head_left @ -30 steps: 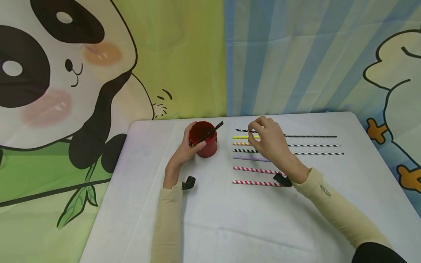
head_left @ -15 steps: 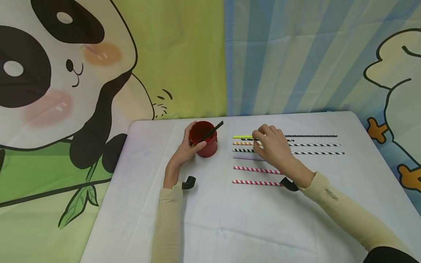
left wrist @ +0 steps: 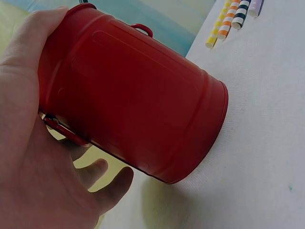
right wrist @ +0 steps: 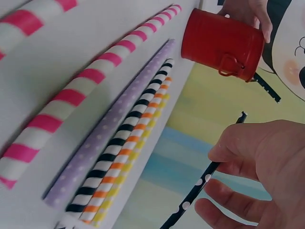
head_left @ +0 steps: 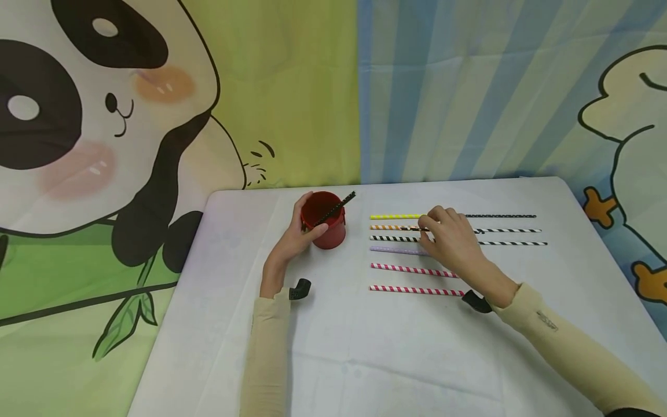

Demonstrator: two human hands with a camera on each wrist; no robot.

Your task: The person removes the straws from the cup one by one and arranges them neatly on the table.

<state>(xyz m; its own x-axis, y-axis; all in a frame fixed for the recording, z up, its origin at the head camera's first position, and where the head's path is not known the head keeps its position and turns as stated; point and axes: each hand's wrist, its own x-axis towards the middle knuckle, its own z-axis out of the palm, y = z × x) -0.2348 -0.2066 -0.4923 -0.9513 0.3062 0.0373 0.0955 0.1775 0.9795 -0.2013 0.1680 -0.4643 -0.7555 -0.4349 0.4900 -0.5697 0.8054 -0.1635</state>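
My left hand [head_left: 290,246] grips a small red metal bucket [head_left: 333,236] by its side near the rim, thumb at the front. A black straw with pale dots [head_left: 339,207] leans inside it, one end sticking out over the rim. Over the row of straws, my right hand [head_left: 452,240] pinches a black paper straw with white dots [right wrist: 195,191] between thumb and fingers. In the head view that straw overlaps the orange-striped straw [head_left: 388,227], and the hand hides its middle. The right wrist view shows it raised off the table.
Paper straws lie side by side on the white table [head_left: 333,347]: yellow [head_left: 393,217], black-striped [head_left: 391,238], purple dotted [head_left: 396,250] and two pink-striped straws [head_left: 411,289]. Farther right are a dark dotted straw [head_left: 502,216] and two more black-striped straws [head_left: 516,243]. A cartoon-print curtain [head_left: 297,92] hangs behind.
My right hand has carried the dotted straw from behind the yellow straw toward me and to the right, over the row. My left hand and the bucket have stayed put.
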